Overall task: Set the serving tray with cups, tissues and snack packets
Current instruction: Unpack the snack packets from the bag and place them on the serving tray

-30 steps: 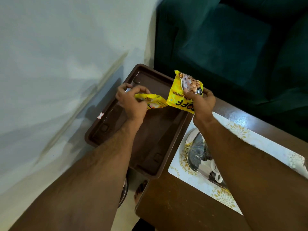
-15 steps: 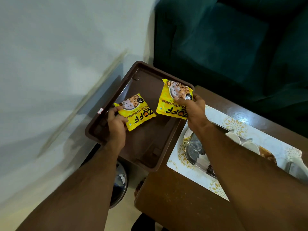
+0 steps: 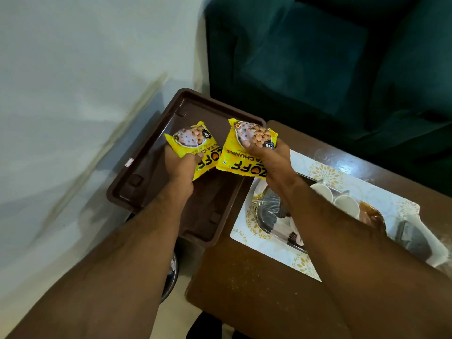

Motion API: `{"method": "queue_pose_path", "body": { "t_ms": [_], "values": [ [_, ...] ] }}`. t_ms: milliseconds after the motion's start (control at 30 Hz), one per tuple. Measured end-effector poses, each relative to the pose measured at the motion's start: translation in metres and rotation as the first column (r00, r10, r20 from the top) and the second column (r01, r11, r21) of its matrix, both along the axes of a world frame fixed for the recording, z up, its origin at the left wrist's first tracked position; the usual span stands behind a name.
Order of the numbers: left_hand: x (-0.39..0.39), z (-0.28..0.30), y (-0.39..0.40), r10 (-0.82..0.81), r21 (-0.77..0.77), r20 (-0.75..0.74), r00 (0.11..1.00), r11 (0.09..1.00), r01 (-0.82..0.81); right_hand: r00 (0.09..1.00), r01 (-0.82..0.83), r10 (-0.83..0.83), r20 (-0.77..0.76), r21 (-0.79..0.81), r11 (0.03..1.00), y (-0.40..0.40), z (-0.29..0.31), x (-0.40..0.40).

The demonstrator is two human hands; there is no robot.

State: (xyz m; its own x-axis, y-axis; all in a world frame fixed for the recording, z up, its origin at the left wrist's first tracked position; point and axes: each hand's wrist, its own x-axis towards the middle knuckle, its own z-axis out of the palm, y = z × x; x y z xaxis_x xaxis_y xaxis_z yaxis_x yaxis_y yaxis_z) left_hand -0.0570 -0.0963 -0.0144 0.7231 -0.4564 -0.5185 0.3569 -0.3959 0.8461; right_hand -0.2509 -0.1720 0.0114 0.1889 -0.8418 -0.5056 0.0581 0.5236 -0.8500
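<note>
Each hand, left point(image 3: 179, 165) and right point(image 3: 271, 160), pinches one packet point(image 3: 189, 145) point(image 3: 247, 148) above the tray point(image 3: 156, 152); they look light, crinkly, best held at an edge.

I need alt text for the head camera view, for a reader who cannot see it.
Two bare hands each hold a yellow snack packet above a brown serving tray: left hand, left packet; right hand, right packet. White cups wait on a patterned placemat.
</note>
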Motion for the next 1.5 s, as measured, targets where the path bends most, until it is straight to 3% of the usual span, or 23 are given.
{"method": "queue_pose_path", "body": {
  "t_ms": [267, 533, 800, 1067, 1300, 1400, 1500],
  "values": [
    [-0.058, 0.047, -0.025, -0.244, -0.236, -0.16, 0.956, 0.95, 0.203, 0.994, 0.112, -0.112, -0.001, -0.058, 0.992, -0.013, 0.033, -0.065],
    [-0.117, 0.057, -0.035, -0.481, -0.145, -0.082, 0.873, 0.872, 0.467, 0.935, 0.284, -0.314, -0.165, -0.183, 0.941, -0.015, 0.055, -0.166],
    [-0.138, 0.041, -0.034, -0.528, 0.018, 0.09, 0.845, 0.849, 0.528, 0.82, 0.403, -0.479, -0.313, -0.278, 0.872, 0.007, 0.051, -0.27],
    [-0.145, 0.02, -0.031, -0.624, 0.236, 0.174, 0.762, 0.777, 0.583, 0.725, 0.328, -0.47, -0.503, -0.348, 0.878, 0.037, 0.029, -0.317],
    [-0.161, 0.007, -0.024, -0.727, 0.361, 0.148, 0.67, 0.671, 0.648, 0.636, 0.192, -0.3, -0.711, -0.23, 0.954, 0.045, 0.014, -0.32],
    [-0.167, 0.004, -0.02, -0.742, 0.356, 0.156, 0.653, 0.658, 0.663, 0.616, 0.179, -0.257, -0.745, -0.185, 0.966, 0.052, 0.011, -0.317],
    [-0.174, 0.004, -0.016, -0.74, 0.314, 0.18, 0.649, 0.668, 0.674, 0.656, 0.186, -0.221, -0.721, -0.13, 0.974, 0.059, 0.006, -0.312]
  ]
}}
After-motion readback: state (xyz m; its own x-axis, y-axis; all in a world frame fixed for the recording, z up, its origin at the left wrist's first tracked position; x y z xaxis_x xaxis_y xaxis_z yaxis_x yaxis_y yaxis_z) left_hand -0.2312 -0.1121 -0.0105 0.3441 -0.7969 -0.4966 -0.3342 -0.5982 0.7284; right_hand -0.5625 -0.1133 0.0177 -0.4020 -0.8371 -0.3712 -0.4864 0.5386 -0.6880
